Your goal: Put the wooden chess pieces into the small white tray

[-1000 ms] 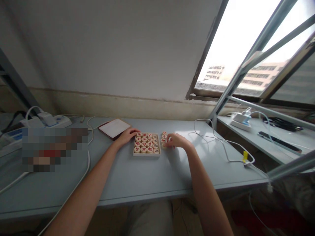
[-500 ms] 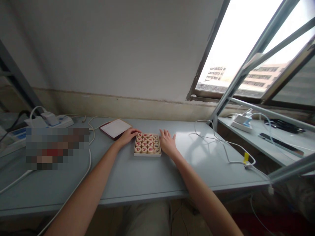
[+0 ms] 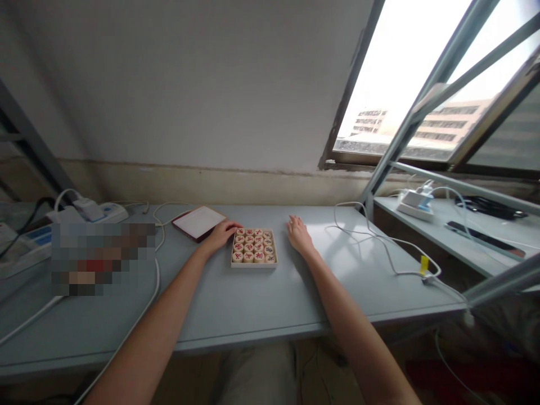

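Seen from the middle of the view: a bright window (image 3: 396,73) at two o'clock, facing pale buildings (image 3: 451,124); at three, a white power strip (image 3: 415,211) and black coiled cable (image 3: 491,207); toward four, a yellow tag (image 3: 424,264) on white cable (image 3: 392,268); at nine, another power strip (image 3: 113,213).

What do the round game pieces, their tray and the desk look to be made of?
Round pieces: probably wood, perhaps plastic; pale cream, with red or dark characters.
Tray: likely plastic or stiff card, given its thin, plain off-white walls.
Desk: smooth, painted or laminated; its grey-blue top reflects window light, base material unclear.
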Motion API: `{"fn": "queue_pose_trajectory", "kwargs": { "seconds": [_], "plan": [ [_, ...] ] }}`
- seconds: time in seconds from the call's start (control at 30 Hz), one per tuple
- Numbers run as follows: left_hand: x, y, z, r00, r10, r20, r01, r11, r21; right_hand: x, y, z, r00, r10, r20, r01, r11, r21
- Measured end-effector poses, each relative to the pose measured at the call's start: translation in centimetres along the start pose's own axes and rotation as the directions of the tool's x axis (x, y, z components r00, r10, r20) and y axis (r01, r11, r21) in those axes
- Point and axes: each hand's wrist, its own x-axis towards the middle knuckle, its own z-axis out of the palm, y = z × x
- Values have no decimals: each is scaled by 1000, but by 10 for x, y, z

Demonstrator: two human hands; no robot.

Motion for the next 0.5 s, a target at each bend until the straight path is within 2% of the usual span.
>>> {"fn": "queue_pose_trajectory", "kwargs": {
  "seconds": [0.2,0.4,0.5],
  "plan": [
    [1,-1,3,1000,0,-20,0,1000,2,5,7,1,999,-40,15,41,996,-81],
    [3,-5,3,1000,-28,-14,27,997,-79,7,37,-9,983,128,-132,-145,981,-128],
    [1,-3,3,1000,-26,3,26,995,-99,3,44,-15,969,167,-184,-193,972,-131]
  ]
}}
